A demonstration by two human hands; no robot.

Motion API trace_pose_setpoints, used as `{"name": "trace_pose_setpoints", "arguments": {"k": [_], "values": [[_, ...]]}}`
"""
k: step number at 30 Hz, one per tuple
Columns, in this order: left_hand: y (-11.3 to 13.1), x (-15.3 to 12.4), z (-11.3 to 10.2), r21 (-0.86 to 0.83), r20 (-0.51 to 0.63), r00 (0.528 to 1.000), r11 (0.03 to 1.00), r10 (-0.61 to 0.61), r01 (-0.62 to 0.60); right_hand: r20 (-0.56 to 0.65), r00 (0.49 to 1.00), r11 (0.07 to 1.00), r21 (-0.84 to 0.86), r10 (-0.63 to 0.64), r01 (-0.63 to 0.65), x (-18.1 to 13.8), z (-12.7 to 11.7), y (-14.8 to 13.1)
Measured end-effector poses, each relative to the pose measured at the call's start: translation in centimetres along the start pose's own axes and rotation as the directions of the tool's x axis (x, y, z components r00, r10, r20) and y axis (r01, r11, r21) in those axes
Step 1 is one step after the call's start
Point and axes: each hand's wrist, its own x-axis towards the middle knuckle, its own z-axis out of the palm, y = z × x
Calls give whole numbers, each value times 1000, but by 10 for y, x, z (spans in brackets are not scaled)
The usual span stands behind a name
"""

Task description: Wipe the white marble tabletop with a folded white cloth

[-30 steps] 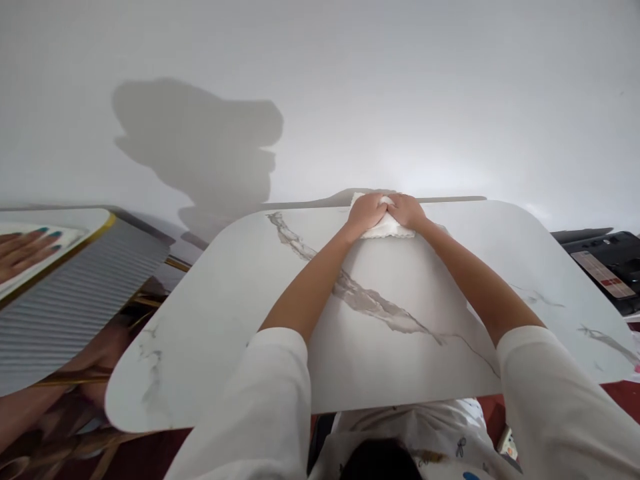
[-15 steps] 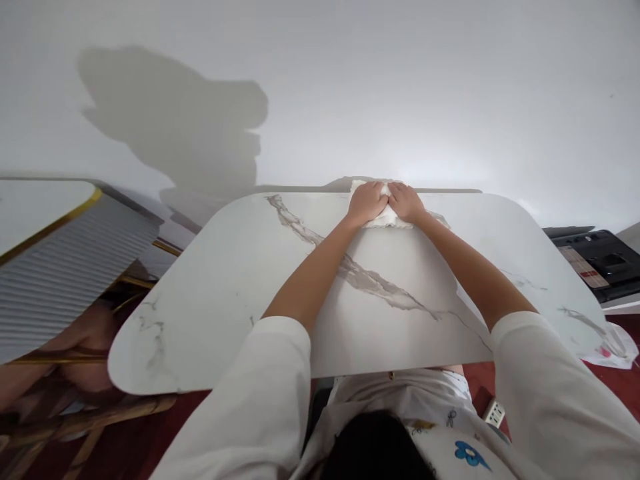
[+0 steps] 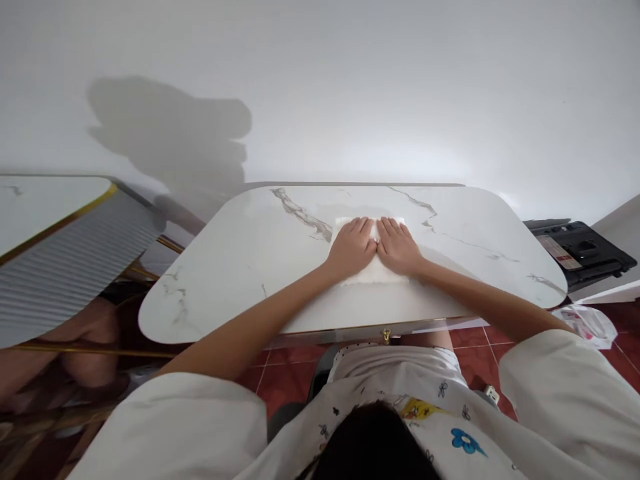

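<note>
A thin white cloth [image 3: 374,272], perhaps a paper wipe, lies spread on the white marble-patterned tabletop [image 3: 225,267], near its middle. My left hand [image 3: 353,245] rests flat on the left half of the cloth, fingers stretched toward the wall. Beside it my right hand [image 3: 399,247] presses flat on the right half, its fingers also stretched out. The two thumbs meet at the centre. Both palms cover much of the cloth, whose far edge and near edge show around them.
A white wall stands right behind the table. At left is another table [image 3: 55,193] with a ribbed grey side, and a person's legs [image 3: 93,333] below it. A black case [image 3: 587,250] and a clear plastic bag [image 3: 590,325] are at right. Red tiles [image 3: 287,377] cover the floor.
Both hands have drawn the cloth from the table's far edge back toward my body, slightly leftward. The cloth now lies flatter and my elbows are more bent. The view has shifted a little.
</note>
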Motion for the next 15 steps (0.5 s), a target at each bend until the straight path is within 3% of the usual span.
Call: {"name": "trace_pose_setpoints", "arguments": {"k": [4, 7, 10, 15], "values": [[37, -54, -17, 43, 104, 992, 996, -76, 72, -56, 997, 998, 4, -55, 56, -60, -4, -24], [68, -78, -24, 72, 138, 985, 993, -105, 96, -79, 993, 996, 11, -88, 89, -96, -9, -27], [94, -80, -23, 68, 173, 980, 994, -98, 87, -72, 993, 996, 11, -90, 92, -115, -14, -12], [125, -54, -16, 27, 238, 969, 997, -71, 67, -52, 994, 996, 18, -92, 93, -125, -22, 29]]}}
